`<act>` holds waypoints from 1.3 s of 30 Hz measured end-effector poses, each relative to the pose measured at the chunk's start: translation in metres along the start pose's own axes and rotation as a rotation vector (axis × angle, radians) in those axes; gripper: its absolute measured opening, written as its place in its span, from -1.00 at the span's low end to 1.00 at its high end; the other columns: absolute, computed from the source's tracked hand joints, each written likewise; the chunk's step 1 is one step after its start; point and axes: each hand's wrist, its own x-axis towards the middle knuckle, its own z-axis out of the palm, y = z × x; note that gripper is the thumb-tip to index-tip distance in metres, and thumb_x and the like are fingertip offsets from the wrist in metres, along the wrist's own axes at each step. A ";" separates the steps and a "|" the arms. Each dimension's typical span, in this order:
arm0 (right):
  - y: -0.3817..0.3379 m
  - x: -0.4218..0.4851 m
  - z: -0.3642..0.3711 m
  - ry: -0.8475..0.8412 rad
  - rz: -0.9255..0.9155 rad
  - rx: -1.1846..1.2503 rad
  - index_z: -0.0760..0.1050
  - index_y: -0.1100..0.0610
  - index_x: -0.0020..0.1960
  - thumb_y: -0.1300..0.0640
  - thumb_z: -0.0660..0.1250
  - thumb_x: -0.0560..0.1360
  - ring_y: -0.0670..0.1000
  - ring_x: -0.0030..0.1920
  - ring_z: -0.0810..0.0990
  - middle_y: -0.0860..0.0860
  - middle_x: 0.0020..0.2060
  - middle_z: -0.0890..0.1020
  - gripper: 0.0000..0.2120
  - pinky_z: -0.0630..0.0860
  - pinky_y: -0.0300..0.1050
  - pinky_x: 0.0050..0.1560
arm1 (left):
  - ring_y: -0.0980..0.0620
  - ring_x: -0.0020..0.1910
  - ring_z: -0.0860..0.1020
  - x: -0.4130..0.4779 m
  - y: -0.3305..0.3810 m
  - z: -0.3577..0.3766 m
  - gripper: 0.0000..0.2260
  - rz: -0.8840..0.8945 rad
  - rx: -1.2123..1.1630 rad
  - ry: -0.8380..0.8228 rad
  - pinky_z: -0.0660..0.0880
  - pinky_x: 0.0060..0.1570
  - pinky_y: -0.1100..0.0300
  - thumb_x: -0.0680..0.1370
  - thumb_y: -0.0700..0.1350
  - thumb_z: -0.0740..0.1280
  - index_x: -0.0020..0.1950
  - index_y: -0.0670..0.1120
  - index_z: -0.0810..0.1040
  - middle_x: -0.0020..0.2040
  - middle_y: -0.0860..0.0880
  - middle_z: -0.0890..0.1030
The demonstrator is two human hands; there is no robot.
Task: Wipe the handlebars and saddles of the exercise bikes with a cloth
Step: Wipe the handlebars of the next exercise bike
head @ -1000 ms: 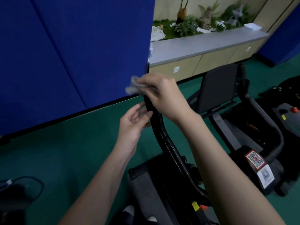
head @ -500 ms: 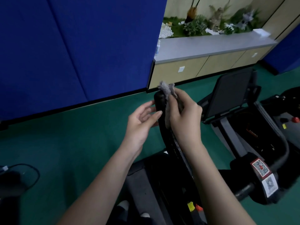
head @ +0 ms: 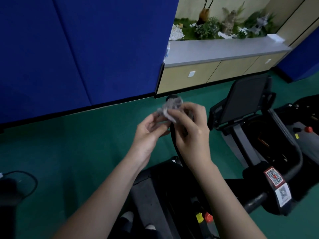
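Note:
A black curved handlebar (head: 174, 144) of the exercise bike rises between my two hands, its top end covered by a crumpled grey cloth (head: 170, 108). My right hand (head: 191, 133) pinches the cloth at the bar's tip, fingers curled around it. On the bar's left side, my left hand (head: 149, 131) touches the cloth's lower edge with loosely curled fingers. The bike's dark frame (head: 155, 195) lies below my forearms. A second machine with an upright black backrest (head: 245, 100) stands to the right.
A blue padded wall (head: 86, 49) runs behind. A low cabinet with a grey top (head: 224, 49) and plants stands at the back right. Green floor (head: 69, 152) spreads on the left, with a black cable (head: 25, 181) at the lower left. QR stickers (head: 274, 176) mark the right machine.
My right hand has brought the cloth up over the handlebar's tip and bunched it there. My left hand has risen to meet the cloth. The view has shifted slightly.

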 end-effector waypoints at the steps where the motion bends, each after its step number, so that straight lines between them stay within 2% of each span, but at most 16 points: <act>1: 0.001 -0.008 -0.004 -0.033 -0.013 -0.015 0.62 0.26 0.06 0.45 0.36 0.40 0.10 -0.01 0.44 0.17 -0.02 0.52 -0.73 0.41 -0.17 -0.03 | -0.04 0.06 0.58 -0.001 -0.002 -0.001 -0.69 -0.007 0.004 0.004 0.51 0.09 0.09 0.52 -0.44 0.25 0.23 -0.23 0.49 0.10 -0.17 0.62; 3: 0.004 -0.014 -0.009 -0.050 -0.015 -0.023 0.62 0.26 0.07 0.43 0.37 0.41 0.10 -0.03 0.45 0.17 -0.03 0.53 -0.74 0.41 -0.18 -0.04 | 0.00 0.00 0.59 -0.003 -0.006 -0.001 -0.69 -0.018 0.011 -0.007 0.52 0.07 0.12 0.50 -0.46 0.26 0.17 -0.19 0.51 0.03 -0.11 0.63; 7: 0.004 0.006 -0.006 -0.002 -0.073 0.005 0.61 0.30 0.08 0.45 0.34 0.44 0.16 0.00 0.49 0.20 -0.01 0.55 -0.76 0.43 -0.14 0.02 | 0.00 -0.02 0.60 -0.009 -0.018 0.003 -0.68 -0.021 -0.013 -0.039 0.53 0.05 0.14 0.49 -0.47 0.26 0.19 -0.22 0.52 0.00 -0.05 0.65; 9: 0.006 0.010 -0.006 -0.041 -0.140 -0.012 0.61 0.32 0.06 0.47 0.34 0.44 0.18 0.00 0.49 0.21 -0.01 0.57 -0.77 0.42 -0.16 0.07 | 0.03 -0.05 0.60 -0.010 -0.023 0.005 -0.70 -0.025 -0.046 -0.030 0.52 -0.01 0.19 0.48 -0.46 0.26 0.08 -0.13 0.57 -0.07 0.00 0.67; 12: 0.016 0.001 -0.016 -0.146 -0.208 -0.033 0.62 0.31 0.06 0.46 0.34 0.44 0.19 -0.02 0.50 0.20 -0.03 0.59 -0.78 0.40 -0.18 0.08 | 0.05 -0.11 0.60 -0.010 -0.031 0.007 -0.73 -0.030 -0.113 -0.014 0.49 -0.02 0.21 0.49 -0.45 0.25 0.00 -0.13 0.59 -0.14 -0.01 0.67; 15: 0.015 0.003 -0.025 -0.188 -0.227 0.011 0.60 0.33 0.08 0.42 0.33 0.47 0.20 -0.01 0.54 0.20 -0.03 0.60 -0.79 0.45 -0.12 0.07 | 0.16 -0.17 0.60 -0.009 -0.035 0.008 -0.78 -0.023 -0.132 0.005 0.47 -0.10 0.34 0.49 -0.42 0.30 -0.01 -0.14 0.60 -0.16 0.02 0.68; 18: 0.007 0.029 -0.024 -0.189 -0.325 0.029 0.60 0.35 0.06 0.37 0.30 0.51 0.20 0.00 0.55 0.19 -0.03 0.62 -0.83 0.45 -0.13 0.09 | 0.21 -0.17 0.60 -0.008 -0.035 0.011 -0.80 -0.029 -0.163 0.058 0.43 -0.14 0.43 0.46 -0.37 0.36 0.02 -0.14 0.61 -0.14 0.04 0.67; 21: 0.005 0.060 -0.019 -0.338 -0.494 0.001 0.62 0.32 0.04 0.35 0.34 0.52 0.21 0.00 0.55 0.14 -0.04 0.65 -0.86 0.47 0.02 0.11 | 0.28 -0.25 0.58 -0.012 -0.038 0.012 -0.82 -0.044 -0.181 0.107 0.40 -0.23 0.49 0.46 -0.33 0.39 0.03 -0.15 0.62 -0.17 0.07 0.67; 24: 0.010 0.076 -0.019 -0.503 -0.584 -0.086 0.63 0.23 0.05 0.24 0.33 0.55 0.17 0.06 0.56 0.07 -0.05 0.67 -0.86 0.43 0.18 0.06 | 0.31 -0.25 0.57 -0.019 -0.044 0.014 -0.86 -0.052 -0.197 0.126 0.40 -0.24 0.50 0.47 -0.25 0.42 0.00 -0.09 0.65 -0.15 0.08 0.69; 27: 0.012 0.078 -0.019 -0.620 -0.696 -0.080 0.64 0.23 0.01 0.19 0.33 0.55 0.15 0.04 0.59 0.06 -0.10 0.68 -0.86 0.41 0.15 0.11 | 0.30 -0.22 0.57 -0.025 -0.051 0.016 -0.87 -0.054 -0.195 0.135 0.41 -0.22 0.49 0.47 -0.20 0.43 -0.02 -0.04 0.66 -0.13 0.09 0.69; 32: 0.014 0.074 -0.017 -0.815 -0.844 -0.090 0.64 0.25 0.00 0.19 0.33 0.55 0.18 -0.03 0.61 0.12 -0.18 0.67 -0.84 0.42 0.08 0.13 | 0.30 -0.21 0.59 -0.030 -0.059 0.020 -0.87 -0.014 -0.236 0.170 0.40 -0.24 0.51 0.47 -0.23 0.41 0.00 -0.09 0.66 -0.17 0.11 0.69; 36: 0.013 0.073 -0.012 -0.709 -0.836 -0.080 0.63 0.29 0.01 0.13 0.32 0.56 0.20 -0.09 0.59 0.15 -0.17 0.66 -0.78 0.45 0.11 0.04 | 0.28 -0.12 0.60 -0.032 -0.062 0.021 -0.84 -0.015 -0.228 0.170 0.41 -0.20 0.50 0.47 -0.19 0.42 0.03 -0.06 0.66 -0.08 0.08 0.70; 39: 0.017 0.056 -0.014 -0.701 -0.859 -0.091 0.62 0.31 0.02 0.19 0.32 0.56 0.20 -0.07 0.58 0.16 -0.13 0.66 -0.81 0.43 0.09 0.07 | 0.29 -0.18 0.59 -0.033 -0.062 0.024 -0.87 -0.005 -0.246 0.189 0.41 -0.23 0.50 0.48 -0.23 0.40 0.00 -0.08 0.64 -0.17 0.11 0.69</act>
